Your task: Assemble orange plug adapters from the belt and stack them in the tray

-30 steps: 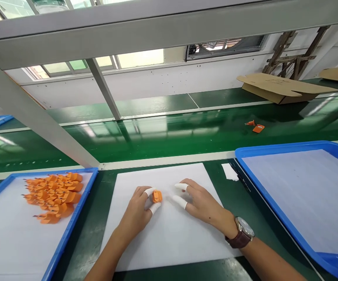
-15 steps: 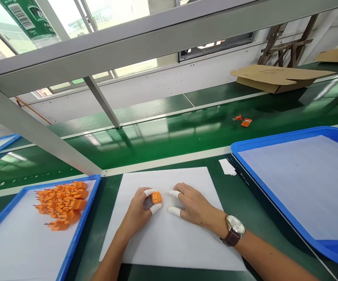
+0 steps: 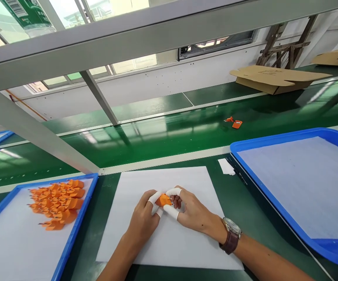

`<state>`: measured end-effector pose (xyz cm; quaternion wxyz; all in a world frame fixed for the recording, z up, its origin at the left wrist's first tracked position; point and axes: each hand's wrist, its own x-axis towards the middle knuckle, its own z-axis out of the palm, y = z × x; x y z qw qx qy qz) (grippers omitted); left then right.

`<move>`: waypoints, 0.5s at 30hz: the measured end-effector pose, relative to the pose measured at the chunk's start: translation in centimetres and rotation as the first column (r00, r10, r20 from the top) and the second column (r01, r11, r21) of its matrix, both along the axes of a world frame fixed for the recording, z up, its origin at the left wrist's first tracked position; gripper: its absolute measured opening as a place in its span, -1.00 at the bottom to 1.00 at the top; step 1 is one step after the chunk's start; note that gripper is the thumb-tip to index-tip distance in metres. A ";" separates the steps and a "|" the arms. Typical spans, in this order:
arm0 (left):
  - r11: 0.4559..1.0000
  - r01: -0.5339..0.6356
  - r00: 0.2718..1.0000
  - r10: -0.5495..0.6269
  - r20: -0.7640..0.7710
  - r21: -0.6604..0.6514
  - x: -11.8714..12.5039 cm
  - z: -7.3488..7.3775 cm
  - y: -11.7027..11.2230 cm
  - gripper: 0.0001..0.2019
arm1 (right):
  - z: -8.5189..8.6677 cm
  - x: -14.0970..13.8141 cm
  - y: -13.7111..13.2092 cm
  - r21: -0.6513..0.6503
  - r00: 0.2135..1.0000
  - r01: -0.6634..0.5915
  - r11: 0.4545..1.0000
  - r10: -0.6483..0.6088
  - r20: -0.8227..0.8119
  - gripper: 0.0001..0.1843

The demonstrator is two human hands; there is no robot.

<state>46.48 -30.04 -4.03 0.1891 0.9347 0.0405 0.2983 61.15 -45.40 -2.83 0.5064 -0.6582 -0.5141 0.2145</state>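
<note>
Between the fingertips of both hands is a small orange plastic part (image 3: 164, 200), held over a white paper sheet (image 3: 163, 244). My left hand (image 3: 147, 212) pinches its left side with thumb and forefinger. From the other side, the thumb and forefinger of my right hand (image 3: 188, 207) close on its right end, where a small metallic bit shows. White finger cots cover the gripping fingertips of both hands. A wristwatch is on my right wrist. The underside of the part is hidden by the fingers.
At left, a blue-rimmed tray (image 3: 79, 226) holds several similar orange parts (image 3: 59, 201). A second blue tray (image 3: 292, 214), lined with white, stands at right. Beyond are a paper scrap (image 3: 226, 166), a loose orange piece (image 3: 236, 124) and a cardboard box (image 3: 277, 76). A grey metal frame (image 3: 145, 37) crosses overhead.
The right hand has moved left and closed on the orange part, which it was apart from before. The part is turned and sits slightly further right in the left hand.
</note>
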 end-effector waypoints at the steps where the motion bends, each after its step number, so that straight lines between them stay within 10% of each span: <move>1: 1.000 0.007 1.000 -0.008 0.008 0.019 0.0 -0.1 -0.1 -0.45 | 0.0 0.0 0.0 -0.002 1.000 0.003 1.000 -0.003 -0.005 -0.71; 15: 0.997 0.001 0.996 -0.008 0.089 0.083 0.9 0.6 -1.5 -0.54 | -0.9 -0.1 0.9 -0.030 0.972 0.049 0.998 -0.054 -0.227 -0.80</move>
